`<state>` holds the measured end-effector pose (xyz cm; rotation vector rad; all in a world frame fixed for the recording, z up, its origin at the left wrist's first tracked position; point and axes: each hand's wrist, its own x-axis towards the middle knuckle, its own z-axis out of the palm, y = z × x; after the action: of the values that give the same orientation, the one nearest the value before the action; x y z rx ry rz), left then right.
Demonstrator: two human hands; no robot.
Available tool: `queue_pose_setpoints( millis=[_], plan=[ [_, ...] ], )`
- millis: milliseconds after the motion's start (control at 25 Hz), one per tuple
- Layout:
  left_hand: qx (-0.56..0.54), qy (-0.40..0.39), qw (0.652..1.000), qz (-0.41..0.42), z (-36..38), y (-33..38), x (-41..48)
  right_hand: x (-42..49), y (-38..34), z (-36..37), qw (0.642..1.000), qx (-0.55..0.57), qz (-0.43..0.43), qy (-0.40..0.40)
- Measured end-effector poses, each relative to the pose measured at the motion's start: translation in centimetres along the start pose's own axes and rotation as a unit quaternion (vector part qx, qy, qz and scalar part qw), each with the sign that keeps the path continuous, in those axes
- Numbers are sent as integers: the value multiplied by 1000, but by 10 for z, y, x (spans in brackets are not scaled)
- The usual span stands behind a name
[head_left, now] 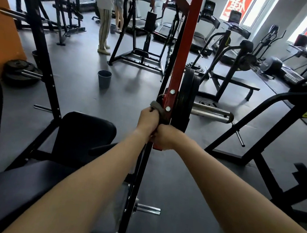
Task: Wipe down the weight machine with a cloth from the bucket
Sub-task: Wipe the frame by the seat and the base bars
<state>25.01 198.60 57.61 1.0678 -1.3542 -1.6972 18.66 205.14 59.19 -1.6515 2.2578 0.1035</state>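
The weight machine's red lever arm (182, 58) runs down the middle of the view, with black weight plates (186, 97) on a chrome sleeve (212, 113) beside it. My left hand (148, 120) grips a grey cloth (158, 108) wrapped around the red arm just below its two bolts. Directly under it, my right hand (167, 137) curls round the lower end of the same red arm. The grey bucket (104, 78) stands on the floor further back, left of the arm.
A black padded seat (81, 137) and black frame posts (41, 50) lie to my left. A black rack (272, 141) stands to the right. Two people (105, 15) stand at the back by a second bucket (113, 28). Treadmills line the windows.
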Motion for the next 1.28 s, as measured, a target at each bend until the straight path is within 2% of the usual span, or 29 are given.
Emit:
queue_pose_setpoints(
  millis=[80,160,280,440,560,680,800,920,1080,1280],
  plan=[
    [-51,36,998,-15,4,21,6,-5,-8,-20,999,11,-17,29],
    [-46,61,997,8,6,46,18,-13,-12,-42,997,-21,-33,70],
    [13,57,995,76,11,68,35,-30,-7,-76,987,-49,-41,149],
    [112,45,978,168,25,112,44,-44,11,-114,941,8,-44,336],
    [166,52,972,160,32,132,58,-40,20,-125,915,25,-53,399],
    [240,19,961,139,40,103,60,-36,27,-122,915,28,-54,400],
    [266,42,951,151,40,55,44,-24,29,-122,910,52,-54,407],
    [210,25,966,146,34,63,54,-10,25,-125,912,42,-66,402],
    [74,-30,988,131,37,90,77,-1,23,-144,920,-25,-101,379],
    [98,-63,984,137,46,98,111,24,27,-173,936,6,-56,348]
  ],
)
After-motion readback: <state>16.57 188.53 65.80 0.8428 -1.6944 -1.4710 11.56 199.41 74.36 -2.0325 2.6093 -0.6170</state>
